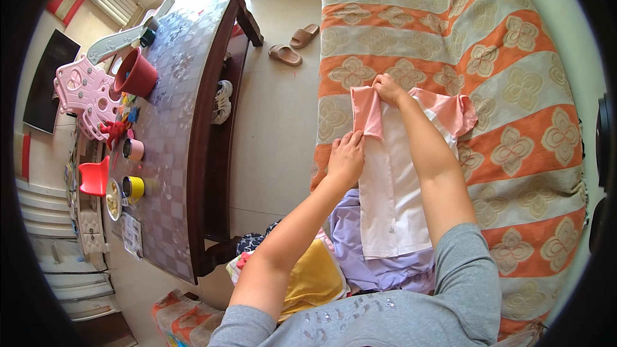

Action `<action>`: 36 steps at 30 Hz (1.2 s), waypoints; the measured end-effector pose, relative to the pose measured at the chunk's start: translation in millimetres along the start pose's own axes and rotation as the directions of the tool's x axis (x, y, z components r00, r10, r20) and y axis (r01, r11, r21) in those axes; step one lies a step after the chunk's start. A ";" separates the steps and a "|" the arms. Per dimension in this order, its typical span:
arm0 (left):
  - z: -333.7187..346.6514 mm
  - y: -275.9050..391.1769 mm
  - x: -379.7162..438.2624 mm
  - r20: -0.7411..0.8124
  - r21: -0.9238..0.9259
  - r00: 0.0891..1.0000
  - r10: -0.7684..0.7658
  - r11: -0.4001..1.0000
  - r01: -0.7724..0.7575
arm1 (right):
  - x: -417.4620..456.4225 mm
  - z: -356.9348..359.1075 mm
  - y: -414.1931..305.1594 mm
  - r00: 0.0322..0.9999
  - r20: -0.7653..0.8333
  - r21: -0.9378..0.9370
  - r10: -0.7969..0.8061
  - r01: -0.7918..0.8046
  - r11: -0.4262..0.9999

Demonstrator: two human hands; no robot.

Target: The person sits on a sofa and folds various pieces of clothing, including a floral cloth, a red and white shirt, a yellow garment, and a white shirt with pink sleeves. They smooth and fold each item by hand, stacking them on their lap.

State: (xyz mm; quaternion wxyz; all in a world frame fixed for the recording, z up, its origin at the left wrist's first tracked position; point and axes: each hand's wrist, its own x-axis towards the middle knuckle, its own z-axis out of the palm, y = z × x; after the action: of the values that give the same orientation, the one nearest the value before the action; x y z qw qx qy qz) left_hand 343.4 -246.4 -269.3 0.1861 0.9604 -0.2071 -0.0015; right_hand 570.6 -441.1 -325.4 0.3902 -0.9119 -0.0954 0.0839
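A white T-shirt with pink sleeves (378,193) lies spread on the couch, its left side folded inward so that one pink sleeve lies flat over the body. My left hand (348,156) pinches the folded edge just below that sleeve's cuff. At the shoulder, my right hand (388,89) grips the pink fabric near the collar, its fingers partly hidden by the hand itself. The other pink sleeve (462,113) sticks out to the right. Under the shirt's hem lies a crumpled lavender garment (344,231).
An orange-and-grey patterned cover (511,144) drapes the couch. A yellow cloth (313,274) lies close to my body. On the left stands a dark wooden coffee table (168,164) with a red bucket (137,74), a yellow mug (133,188) and a plate of food (114,202). Brown slippers (285,55) are on the floor.
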 end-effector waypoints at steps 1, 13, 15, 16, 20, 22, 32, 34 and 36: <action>-0.4 0.0 -1.3 -0.008 0.021 1.000 -0.016 1.000 0.016 | 0.2 1.8 0.2 1.000 0.000 -0.012 -0.017 0.017 1.000; 13.2 27.2 10.9 0.264 0.020 0.964 -0.025 1.000 0.020 | -79.4 11.3 -32.0 0.823 -0.565 0.139 -0.061 0.168 0.976; 12.1 18.0 13.2 0.306 -0.003 0.952 -0.024 1.000 0.027 | -142.5 -3.8 -57.0 0.707 -0.694 0.047 -0.133 0.228 0.972; 10.8 16.9 13.3 0.310 -0.024 0.951 -0.008 1.000 0.017 | -172.5 -13.7 -45.6 0.666 -0.736 0.041 -0.120 0.221 0.974; 2.1 16.7 9.0 0.337 -0.078 0.941 0.031 0.997 -0.005 | -280.4 -47.4 20.2 0.503 -0.836 0.108 0.217 -0.237 0.965; -1.9 25.0 3.5 0.356 -0.084 0.932 0.065 0.996 -0.038 | -306.8 -57.0 73.4 0.520 -0.809 0.155 0.274 -0.261 0.953; -48.1 36.7 -63.5 0.403 -0.366 0.907 0.121 0.930 0.039 | -195.7 -87.1 74.6 0.586 -0.758 0.200 0.287 -0.209 0.957; -63.4 38.3 -79.0 0.441 -0.368 0.894 0.076 0.924 0.103 | -178.7 -67.3 12.4 0.553 -0.832 -0.052 0.051 -0.168 0.984; -67.1 38.6 -93.0 0.431 -0.382 0.900 0.059 0.916 0.124 | -189.8 -61.5 -60.1 0.860 -0.485 -0.153 0.160 -0.264 0.952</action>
State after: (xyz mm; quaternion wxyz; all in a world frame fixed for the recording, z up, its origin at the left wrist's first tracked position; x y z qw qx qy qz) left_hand 248.5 -218.0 -200.0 0.3278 0.8805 -0.2222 -0.2607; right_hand 394.3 -488.7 -224.8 0.2893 -0.9466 0.0944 -0.1063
